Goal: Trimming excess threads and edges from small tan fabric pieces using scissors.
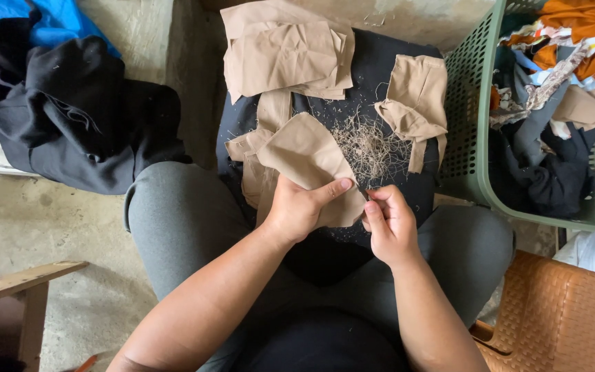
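My left hand (302, 207) grips a tan fabric piece (309, 157) by its lower edge, thumb pressed flat on top. My right hand (388, 224) sits just to its right, fingers pinched on a small dark tool (364, 193) at the fabric's edge; the tool is mostly hidden. Both hands rest over a black cloth (373, 83) spread across my lap. A tangle of loose tan threads (371, 148) lies on the black cloth just beyond my right hand.
A stack of tan fabric pieces (287, 52) lies at the far side, another folded tan piece (416, 103) to the right. A green mesh basket (473, 117) holds mixed clothes. Black garments (77, 114) lie left, a brown woven seat (559, 317) lower right, a wooden edge (15, 282) lower left.
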